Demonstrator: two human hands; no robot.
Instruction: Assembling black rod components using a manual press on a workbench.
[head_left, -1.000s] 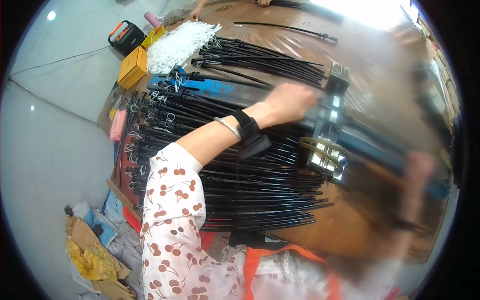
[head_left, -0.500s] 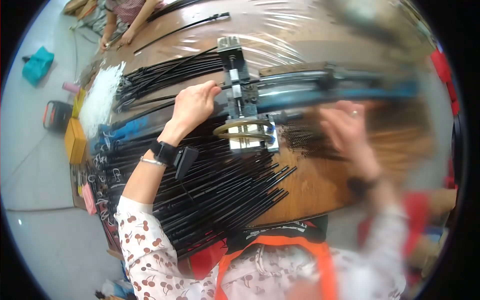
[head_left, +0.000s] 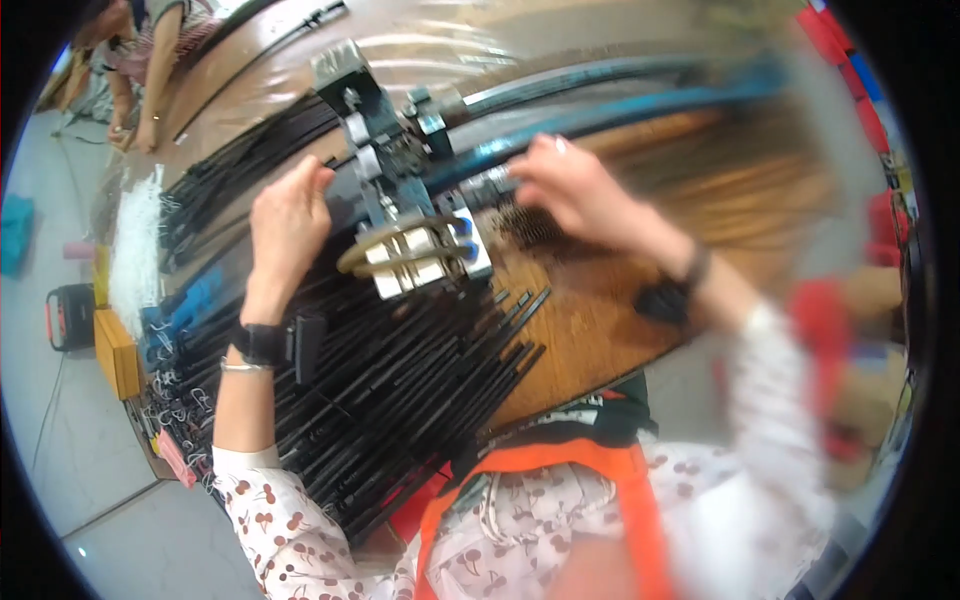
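Note:
My left hand (head_left: 288, 222) is closed in a pinch at the left side of a metal clamping fixture (head_left: 385, 165). A thin black rod (head_left: 341, 162) shows at its fingertips and runs toward the fixture. Just right of the fixture is my right hand (head_left: 575, 190), fingers bent and drawn together; anything between them is too small to make out. Below its fingertips lies a heap of small dark coil springs (head_left: 530, 226). A brownish hose (head_left: 400, 243) loops over the fixture's pale front block (head_left: 410, 275).
Many black rods (head_left: 400, 370) fan across the near left of the table (head_left: 590, 320). A blue rail (head_left: 640, 110) runs right from the fixture. Bundled white strands (head_left: 138, 250) and a yellow box (head_left: 115, 352) stand at the left edge. Another person's hands (head_left: 135, 130) work at the far left.
My right hand has moved left, in toward the fixture. The view has shifted, so the fixture and my left hand appear farther left. My left hand stays closed beside the fixture.

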